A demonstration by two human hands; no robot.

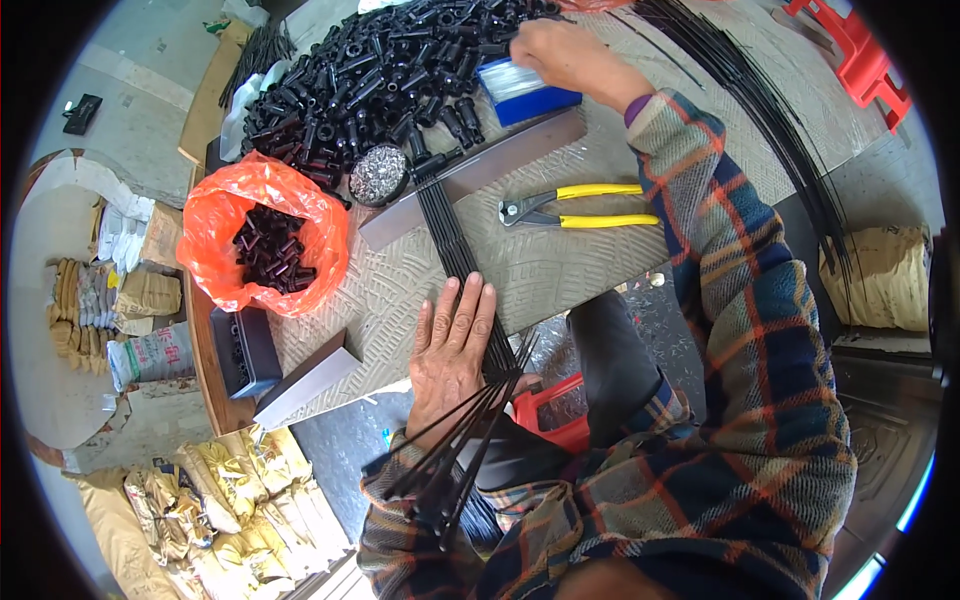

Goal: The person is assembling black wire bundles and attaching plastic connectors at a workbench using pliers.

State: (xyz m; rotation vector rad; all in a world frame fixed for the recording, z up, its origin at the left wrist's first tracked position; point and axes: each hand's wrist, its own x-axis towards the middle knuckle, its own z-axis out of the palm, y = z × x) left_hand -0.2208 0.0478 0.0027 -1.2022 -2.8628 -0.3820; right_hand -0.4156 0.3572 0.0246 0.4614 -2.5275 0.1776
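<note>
My left hand (pixel 450 340) lies flat on a bundle of thin black rods (pixel 445 225), its fingers stretched out. The rods' far ends rest at a long metal angle bar (pixel 540 145); their near ends fan out over my left forearm. Further off, my right hand (pixel 575 58) is at a blue box (pixel 545 106) of thin whitish sticks. Its fingers are curled down at the box, and what they pinch, if anything, is hidden. End-cutting pliers (pixel 590 221) with yellow handles lie to the right of the rods. A round dish of small silvery pieces (pixel 380 174) stands beside the bar.
A large heap of black tubular parts (pixel 370 75) covers the far table. At the left stand an orange plastic bag (pixel 205 235) of dark parts and a dark tray (pixel 262 355). A metal angle piece (pixel 310 385) lies by the near edge. Long black rods (pixel 745 90) lie far right.
</note>
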